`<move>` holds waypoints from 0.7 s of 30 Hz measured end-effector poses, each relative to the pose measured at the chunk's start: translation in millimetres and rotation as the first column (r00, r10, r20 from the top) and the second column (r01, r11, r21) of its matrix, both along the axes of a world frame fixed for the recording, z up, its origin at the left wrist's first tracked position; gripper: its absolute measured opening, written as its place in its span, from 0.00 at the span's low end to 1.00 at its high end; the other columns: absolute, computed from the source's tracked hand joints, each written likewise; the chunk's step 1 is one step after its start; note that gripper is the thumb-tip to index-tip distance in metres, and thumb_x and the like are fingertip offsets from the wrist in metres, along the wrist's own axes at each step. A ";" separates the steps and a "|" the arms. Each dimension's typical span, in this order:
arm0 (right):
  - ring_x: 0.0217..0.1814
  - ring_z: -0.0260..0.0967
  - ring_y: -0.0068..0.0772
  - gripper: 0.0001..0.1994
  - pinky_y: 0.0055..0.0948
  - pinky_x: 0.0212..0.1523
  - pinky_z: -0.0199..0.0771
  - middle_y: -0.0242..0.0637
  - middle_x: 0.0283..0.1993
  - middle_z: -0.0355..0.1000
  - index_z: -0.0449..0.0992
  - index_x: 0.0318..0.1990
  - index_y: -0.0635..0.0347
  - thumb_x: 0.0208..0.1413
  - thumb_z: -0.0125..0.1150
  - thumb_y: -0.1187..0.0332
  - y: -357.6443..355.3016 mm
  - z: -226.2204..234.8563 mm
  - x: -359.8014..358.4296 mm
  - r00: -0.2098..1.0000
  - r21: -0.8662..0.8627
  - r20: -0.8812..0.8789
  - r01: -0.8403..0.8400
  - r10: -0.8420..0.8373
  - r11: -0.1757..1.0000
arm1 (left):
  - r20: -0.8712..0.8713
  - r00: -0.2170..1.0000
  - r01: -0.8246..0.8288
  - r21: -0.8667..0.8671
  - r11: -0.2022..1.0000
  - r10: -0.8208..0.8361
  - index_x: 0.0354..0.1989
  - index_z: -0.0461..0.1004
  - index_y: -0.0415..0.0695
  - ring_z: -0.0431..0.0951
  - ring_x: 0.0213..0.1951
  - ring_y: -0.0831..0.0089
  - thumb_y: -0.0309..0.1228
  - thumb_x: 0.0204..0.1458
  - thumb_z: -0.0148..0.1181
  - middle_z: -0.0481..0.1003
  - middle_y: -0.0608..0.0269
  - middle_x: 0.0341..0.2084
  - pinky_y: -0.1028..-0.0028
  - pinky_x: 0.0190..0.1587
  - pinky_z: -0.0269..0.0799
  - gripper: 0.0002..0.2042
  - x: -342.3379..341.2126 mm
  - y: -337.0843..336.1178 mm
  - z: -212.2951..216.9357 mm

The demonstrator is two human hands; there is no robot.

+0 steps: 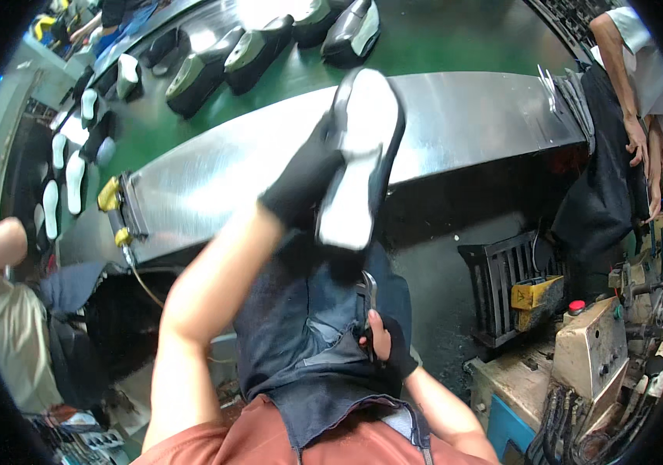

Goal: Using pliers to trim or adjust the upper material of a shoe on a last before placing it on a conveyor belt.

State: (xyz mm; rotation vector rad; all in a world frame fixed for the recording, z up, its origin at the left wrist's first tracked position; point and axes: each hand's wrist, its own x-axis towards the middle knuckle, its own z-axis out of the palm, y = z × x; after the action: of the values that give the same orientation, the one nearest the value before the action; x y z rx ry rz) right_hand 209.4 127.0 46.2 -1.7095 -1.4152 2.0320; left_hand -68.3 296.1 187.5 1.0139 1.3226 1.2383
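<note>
Left hand (300,182), in a black glove, is clamped on a shoe (359,155), sole up, held above the near edge of the steel guard (471,116) by the green conveyor (440,39). Right hand (386,341) grips a metal tool (368,298) at the lap. One-handed grip could slip and drop it.

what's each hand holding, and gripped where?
Left hand: shoe, sole up, gripped along its side near the middle. Right hand: dark metal tool, gripped at its lower end.

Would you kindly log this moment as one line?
left hand: black glove, holds white-soled black shoe | right hand: grips metal pliers | green conveyor belt: shoes
</note>
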 end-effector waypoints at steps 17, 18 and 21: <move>0.17 0.67 0.22 0.21 0.27 0.21 0.67 0.31 0.19 0.67 0.73 0.33 0.63 0.69 0.45 0.53 106.6 -12.6 -55.2 0.990 -0.244 -0.033 -0.141 0.137 0.960 | -0.757 0.480 -0.507 0.174 0.844 0.444 0.64 0.56 0.41 0.68 0.58 0.46 0.45 0.47 0.65 0.64 0.40 0.57 0.57 0.59 0.66 0.39 -76.2 271.9 -69.7; 0.18 0.67 0.22 0.21 0.27 0.21 0.67 0.31 0.19 0.68 0.73 0.31 0.63 0.69 0.45 0.54 103.7 -15.0 -57.7 0.991 -0.181 -0.064 -0.125 0.115 0.975 | -0.822 0.459 -0.478 0.091 0.874 0.337 0.64 0.58 0.41 0.68 0.59 0.47 0.45 0.49 0.64 0.65 0.39 0.57 0.58 0.60 0.66 0.36 -74.4 271.1 -62.8; 0.18 0.67 0.22 0.21 0.26 0.21 0.67 0.31 0.20 0.68 0.72 0.30 0.63 0.68 0.46 0.55 97.3 -11.7 -63.8 0.983 -0.040 -0.132 -0.136 0.130 0.990 | -0.847 0.531 -0.143 -0.100 0.985 -0.009 0.62 0.61 0.40 0.70 0.58 0.51 0.41 0.53 0.61 0.68 0.42 0.55 0.61 0.60 0.66 0.31 -143.3 269.1 -73.2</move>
State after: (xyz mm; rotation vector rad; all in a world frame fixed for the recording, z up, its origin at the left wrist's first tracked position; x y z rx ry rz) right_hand 145.6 224.3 34.5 -1.5059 -1.4862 2.2193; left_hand -211.6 565.2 114.3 1.5547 2.1903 0.6210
